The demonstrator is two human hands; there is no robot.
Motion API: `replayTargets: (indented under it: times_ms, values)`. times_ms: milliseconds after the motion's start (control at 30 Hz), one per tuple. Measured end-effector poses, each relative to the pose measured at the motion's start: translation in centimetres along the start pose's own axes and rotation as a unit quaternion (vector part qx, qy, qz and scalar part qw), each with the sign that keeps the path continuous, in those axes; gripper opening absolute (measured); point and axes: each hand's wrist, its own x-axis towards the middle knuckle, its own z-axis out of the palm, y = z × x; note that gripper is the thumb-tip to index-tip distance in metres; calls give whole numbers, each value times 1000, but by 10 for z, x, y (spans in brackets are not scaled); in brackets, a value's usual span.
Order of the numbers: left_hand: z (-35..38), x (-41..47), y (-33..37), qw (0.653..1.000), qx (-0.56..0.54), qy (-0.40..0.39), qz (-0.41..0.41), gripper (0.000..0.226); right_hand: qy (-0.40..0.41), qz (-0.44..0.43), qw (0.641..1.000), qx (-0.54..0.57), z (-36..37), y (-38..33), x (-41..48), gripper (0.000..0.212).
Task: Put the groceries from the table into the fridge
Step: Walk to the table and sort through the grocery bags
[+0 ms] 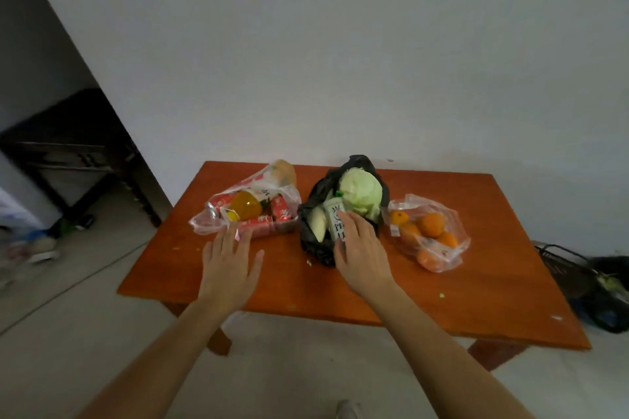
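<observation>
**Groceries.** Three bags sit in a row across the far half of the table (493,282), close to its far edge.
- Centre: a black bag (310,214), mouth open, holding a pale green cabbage (361,193), a white labelled container (335,214) and a pale vegetable (316,223).
- Towards the left edge: a clear bag (204,224) holding red packs (282,211) and an orange-yellow jar (245,205). It lies just beside the black bag.
- Towards the right edge: a second clear bag (452,248) of oranges (431,224), also just beside the black bag.

**Hands.**
- The right hand (360,248) lies over the near side of the black bag. Its fingers are extended and rest on the white labelled container, not curled round it.
- The left hand (228,265) is flat, with the fingers spread and released. Its fingertips reach the near edge of the left clear bag. Contact cannot be confirmed.

**Edges and free room.**
- The table's far edge runs along a white wall (340,44).
- Bare tabletop runs along the whole near edge, at both near corners, and at the right end beyond the oranges.
- Open floor (85,333) lies off the left edge and the near edge.
- A dark side table (78,146) stands well apart beyond the left edge.
- A dark basket (599,292) sits on the floor near the right edge.
</observation>
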Motion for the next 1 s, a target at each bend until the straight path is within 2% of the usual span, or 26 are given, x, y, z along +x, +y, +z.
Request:
replayTargets:
  times_ms: [267, 500, 633, 733, 800, 900, 1000]
  values:
    - [-3, 118, -27, 997, -4, -61, -49, 55, -197, -76, 975, 75, 49, -19, 160, 41]
    - [28, 176, -61, 988, -39, -144, -47, 46, -321, -44, 944, 62, 124, -38, 225, 41]
    - [58, 215, -88, 980, -71, -186, -23, 40, -340, 5, 940, 39, 168, -39, 249, 41]
    - [87, 249, -110, 976, -84, -201, 10, 34, -328, 78, 941, 13, 198, -32, 262, 33]
    - [107, 269, -120, 969, -62, -238, 38, 35, -325, 132, 937, -8, 218, -23, 268, 33]
    - [129, 284, -129, 954, -60, -284, 78, 40, -364, 187, 911, -43, 238, -16, 269, 38]
    - [144, 288, -133, 953, -38, -276, 117, 44, -412, 206, 884, -83, 245, -18, 267, 46]
